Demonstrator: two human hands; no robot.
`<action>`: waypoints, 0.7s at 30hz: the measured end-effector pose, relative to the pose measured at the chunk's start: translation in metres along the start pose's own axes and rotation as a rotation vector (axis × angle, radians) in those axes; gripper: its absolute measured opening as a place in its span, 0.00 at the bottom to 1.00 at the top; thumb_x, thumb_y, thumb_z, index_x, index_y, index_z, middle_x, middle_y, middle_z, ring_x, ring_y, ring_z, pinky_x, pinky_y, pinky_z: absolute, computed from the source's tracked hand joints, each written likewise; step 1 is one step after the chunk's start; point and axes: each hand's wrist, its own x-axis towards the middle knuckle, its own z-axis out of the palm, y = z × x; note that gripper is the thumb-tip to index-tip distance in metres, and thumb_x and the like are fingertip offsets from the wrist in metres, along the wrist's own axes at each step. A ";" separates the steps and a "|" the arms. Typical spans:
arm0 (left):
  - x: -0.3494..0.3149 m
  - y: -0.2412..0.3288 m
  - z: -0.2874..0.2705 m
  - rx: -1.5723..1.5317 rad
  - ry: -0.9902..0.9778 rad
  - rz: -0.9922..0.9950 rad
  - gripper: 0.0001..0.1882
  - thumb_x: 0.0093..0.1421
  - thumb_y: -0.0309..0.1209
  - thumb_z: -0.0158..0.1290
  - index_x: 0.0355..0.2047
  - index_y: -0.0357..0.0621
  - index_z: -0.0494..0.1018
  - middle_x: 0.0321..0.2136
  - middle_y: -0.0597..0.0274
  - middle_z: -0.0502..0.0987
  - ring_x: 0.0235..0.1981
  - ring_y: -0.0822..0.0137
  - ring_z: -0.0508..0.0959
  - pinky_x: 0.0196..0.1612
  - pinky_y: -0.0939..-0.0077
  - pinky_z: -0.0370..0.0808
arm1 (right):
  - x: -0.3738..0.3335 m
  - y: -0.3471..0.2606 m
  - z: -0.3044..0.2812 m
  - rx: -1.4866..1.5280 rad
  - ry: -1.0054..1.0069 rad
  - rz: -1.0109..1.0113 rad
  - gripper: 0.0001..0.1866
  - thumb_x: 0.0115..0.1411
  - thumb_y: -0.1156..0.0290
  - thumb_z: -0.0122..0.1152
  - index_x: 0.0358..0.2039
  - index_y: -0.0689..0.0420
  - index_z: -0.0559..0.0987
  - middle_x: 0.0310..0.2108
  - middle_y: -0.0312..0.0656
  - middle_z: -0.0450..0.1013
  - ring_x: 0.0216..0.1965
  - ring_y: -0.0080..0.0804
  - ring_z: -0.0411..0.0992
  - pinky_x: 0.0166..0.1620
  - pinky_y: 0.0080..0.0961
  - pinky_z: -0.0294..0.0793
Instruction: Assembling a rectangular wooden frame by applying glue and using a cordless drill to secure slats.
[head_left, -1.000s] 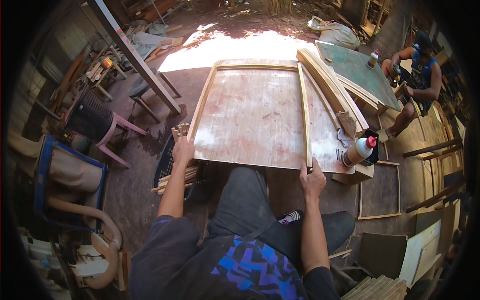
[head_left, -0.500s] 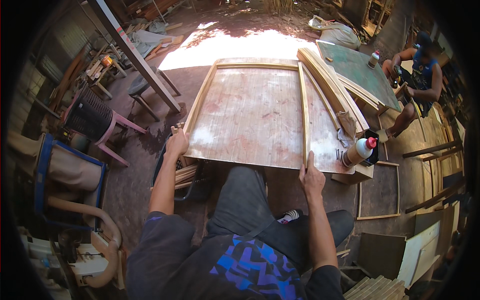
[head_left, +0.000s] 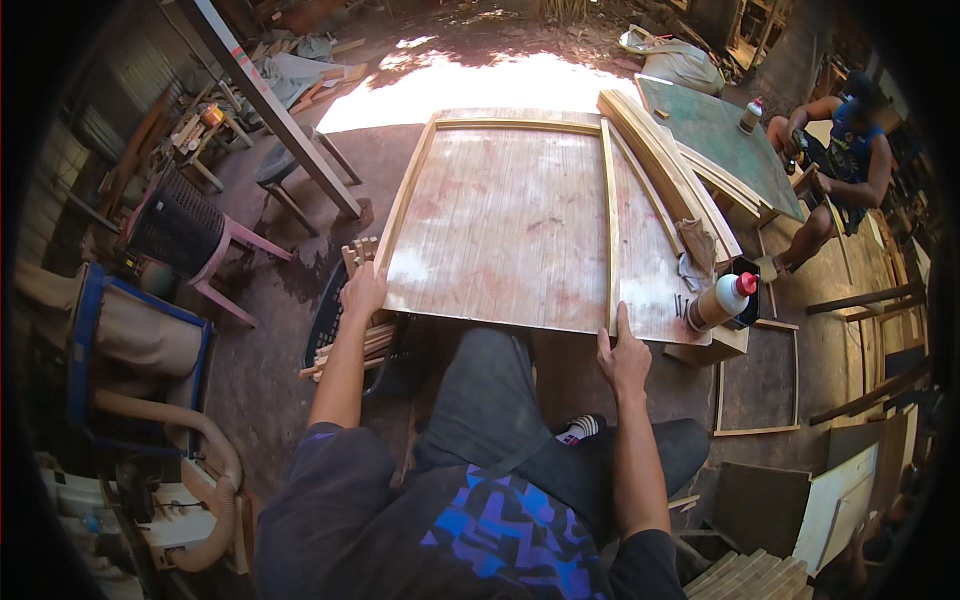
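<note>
The plywood panel (head_left: 520, 225) lies flat ahead of the person, its near edge just beyond both hands, with a thin wooden strip (head_left: 610, 225) standing on it. The right hand (head_left: 626, 358) rests fingers apart on the strip's near end; the left hand (head_left: 362, 292) clasps the panel's near left corner. Steady pressure from both hands should keep strip and panel aligned, clear of the glue bottle (head_left: 718, 300) just right of the right hand.

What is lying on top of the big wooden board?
On the plywood board lie thin wooden strips along its edges, one upright strip near the right, plus the right hand. The left hand grips its corner. Underneath is hidden.
</note>
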 end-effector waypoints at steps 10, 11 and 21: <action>0.011 -0.028 0.010 -0.224 0.060 0.057 0.22 0.66 0.44 0.48 0.55 0.49 0.75 0.48 0.49 0.77 0.52 0.45 0.76 0.55 0.55 0.72 | -0.014 -0.005 -0.012 0.123 -0.023 0.042 0.41 0.54 0.56 0.68 0.68 0.45 0.66 0.26 0.45 0.79 0.26 0.47 0.78 0.33 0.43 0.77; 0.010 -0.028 0.016 -0.281 0.092 0.051 0.22 0.66 0.43 0.47 0.55 0.49 0.75 0.49 0.47 0.77 0.52 0.45 0.76 0.55 0.55 0.72 | -0.013 -0.006 -0.008 0.134 0.001 0.037 0.39 0.54 0.58 0.68 0.68 0.45 0.67 0.28 0.45 0.79 0.27 0.46 0.79 0.33 0.42 0.77; 0.018 -0.024 0.038 -0.361 0.129 0.015 0.23 0.67 0.46 0.41 0.55 0.50 0.73 0.51 0.44 0.76 0.53 0.41 0.75 0.54 0.49 0.70 | -0.012 -0.004 0.010 0.232 0.048 0.064 0.34 0.56 0.65 0.64 0.66 0.42 0.70 0.31 0.45 0.79 0.31 0.47 0.79 0.36 0.44 0.78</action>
